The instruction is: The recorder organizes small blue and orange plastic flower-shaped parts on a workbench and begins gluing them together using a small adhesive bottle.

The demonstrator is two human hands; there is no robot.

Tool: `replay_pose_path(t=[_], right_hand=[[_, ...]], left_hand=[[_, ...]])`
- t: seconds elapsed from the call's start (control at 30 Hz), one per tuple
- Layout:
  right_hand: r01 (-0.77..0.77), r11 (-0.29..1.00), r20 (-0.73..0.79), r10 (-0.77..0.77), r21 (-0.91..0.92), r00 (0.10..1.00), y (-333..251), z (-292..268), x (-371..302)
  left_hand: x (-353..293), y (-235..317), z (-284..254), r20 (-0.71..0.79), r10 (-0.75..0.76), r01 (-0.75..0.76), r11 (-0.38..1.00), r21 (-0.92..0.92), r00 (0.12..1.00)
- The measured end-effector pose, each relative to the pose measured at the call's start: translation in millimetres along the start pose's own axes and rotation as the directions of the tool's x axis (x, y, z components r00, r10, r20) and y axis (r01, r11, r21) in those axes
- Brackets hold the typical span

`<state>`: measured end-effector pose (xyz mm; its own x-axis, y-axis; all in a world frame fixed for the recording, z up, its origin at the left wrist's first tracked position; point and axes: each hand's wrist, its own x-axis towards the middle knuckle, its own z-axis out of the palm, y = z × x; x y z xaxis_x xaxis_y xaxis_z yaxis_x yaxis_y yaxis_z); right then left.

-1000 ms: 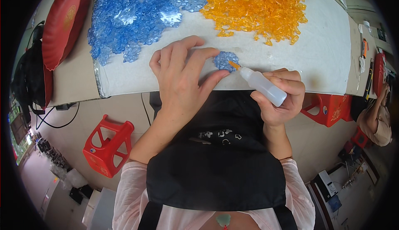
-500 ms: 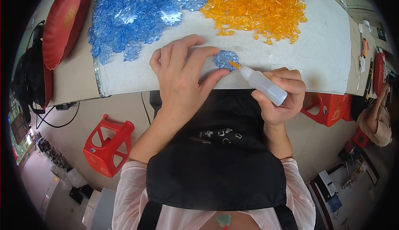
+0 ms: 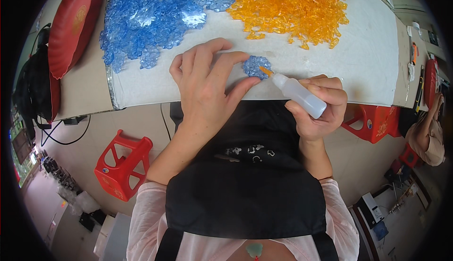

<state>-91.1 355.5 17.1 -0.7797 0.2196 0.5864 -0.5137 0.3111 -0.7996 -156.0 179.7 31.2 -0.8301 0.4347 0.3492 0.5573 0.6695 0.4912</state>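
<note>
My left hand (image 3: 206, 79) rests on the white table covering. Its thumb and index finger hold a round, clear blue plastic flower piece (image 3: 252, 66) by its left edge. In my right hand (image 3: 323, 104) is a small, whitish translucent squeeze bottle (image 3: 303, 97), tilted so its narrow end points up and left. The bottle's orange tip (image 3: 265, 71) reaches over the right side of the flower piece; whether it touches cannot be made out. Beyond my hands lie a heap of similar blue pieces (image 3: 155, 16) and a heap of small orange pieces (image 3: 292, 6).
The white-covered table (image 3: 363, 67) ends just in front of my body. A large red scalloped tray (image 3: 71, 30) stands at the left. Red stools (image 3: 123, 164) are on the floor at both sides. Another person's arm (image 3: 424, 124) shows at the far right.
Very little differs. The bottle's tip has shifted slightly over the flower piece, while my left hand keeps its hold.
</note>
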Motion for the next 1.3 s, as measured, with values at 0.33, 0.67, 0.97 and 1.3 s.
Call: replay_pose_path(t=[0.33,0.67,0.97,1.3], right_hand=[[0.006,1.0,0.015,-0.006,-0.021,1.0,-2.2,-2.8,0.2],[0.037,0.997,0.028,-0.035,-0.065,0.999,-4.8,0.4,3.3],[-0.002,0.997,0.053,0.006,-0.075,0.999,-9.9,-4.2,4.7],[-0.215,0.959,-0.109,0.237,0.187,0.965,0.3,-28.4,2.2]], left_hand=[[0.1,0.0,1.6,-0.022,0.007,-0.007,1.0,0.005,1.0],[0.0,-1.0,1.1,-0.027,0.001,-0.002,1.0,-0.025,1.0],[0.3,0.2,2.0,-0.042,0.004,-0.005,1.0,-0.025,0.999],[0.9,3.6,-2.1,-0.028,-0.019,0.018,0.999,-0.037,0.999]])
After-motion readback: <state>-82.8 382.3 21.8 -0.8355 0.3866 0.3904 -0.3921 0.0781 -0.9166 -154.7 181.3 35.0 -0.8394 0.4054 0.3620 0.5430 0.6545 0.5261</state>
